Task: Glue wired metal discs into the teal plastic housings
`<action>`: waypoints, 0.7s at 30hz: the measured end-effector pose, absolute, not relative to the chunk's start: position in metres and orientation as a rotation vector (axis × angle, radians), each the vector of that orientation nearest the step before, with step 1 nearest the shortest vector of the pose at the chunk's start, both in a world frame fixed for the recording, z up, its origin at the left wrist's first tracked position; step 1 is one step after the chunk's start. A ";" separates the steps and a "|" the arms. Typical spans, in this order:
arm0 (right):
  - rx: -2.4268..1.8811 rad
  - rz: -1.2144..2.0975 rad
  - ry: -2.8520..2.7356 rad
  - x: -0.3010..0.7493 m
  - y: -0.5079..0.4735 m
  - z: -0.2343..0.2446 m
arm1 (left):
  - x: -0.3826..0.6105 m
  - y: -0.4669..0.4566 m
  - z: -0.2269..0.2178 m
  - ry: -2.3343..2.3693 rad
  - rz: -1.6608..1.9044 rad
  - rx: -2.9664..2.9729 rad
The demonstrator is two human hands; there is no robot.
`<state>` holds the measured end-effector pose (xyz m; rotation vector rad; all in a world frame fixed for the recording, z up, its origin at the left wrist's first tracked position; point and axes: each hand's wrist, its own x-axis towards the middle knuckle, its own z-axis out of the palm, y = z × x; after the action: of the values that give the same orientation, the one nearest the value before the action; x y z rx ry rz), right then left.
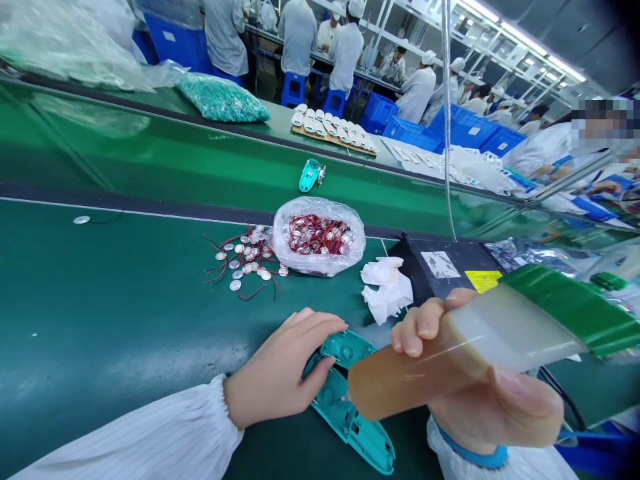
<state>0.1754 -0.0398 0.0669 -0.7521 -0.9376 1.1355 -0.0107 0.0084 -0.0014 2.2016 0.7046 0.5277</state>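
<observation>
Head view: green bench (125, 313), workers (347, 48) beyond; right hand (505, 407) grips bottle (410, 380), left hand (280, 367) apparently pinches teal casing (340, 417).

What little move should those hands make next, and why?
Probably a gentle squeeze of the bottle by the right hand: the bottle is tipped, its brownish contents fill the lower end, and that end sits close to the teal casing pieces, which the left hand is touching.

Cannot see the shells (357, 430) whole behind the bottle (457, 363), read the yellow label (483, 281) beyond it, or follow the sleeve (530, 464) below it past the edge.
</observation>
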 end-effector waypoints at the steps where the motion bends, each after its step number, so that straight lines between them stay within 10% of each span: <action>1: -0.759 1.134 -0.951 0.174 -0.040 0.066 | -0.011 0.008 -0.001 0.703 0.528 2.198; 21: -0.932 1.056 -1.087 0.171 -0.043 0.074 | -0.010 0.008 -0.003 0.688 0.547 2.194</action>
<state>0.1712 -0.0430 0.0741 -0.9319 -1.0868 1.0558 -0.0097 0.0085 -0.0029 2.1941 0.6880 0.5467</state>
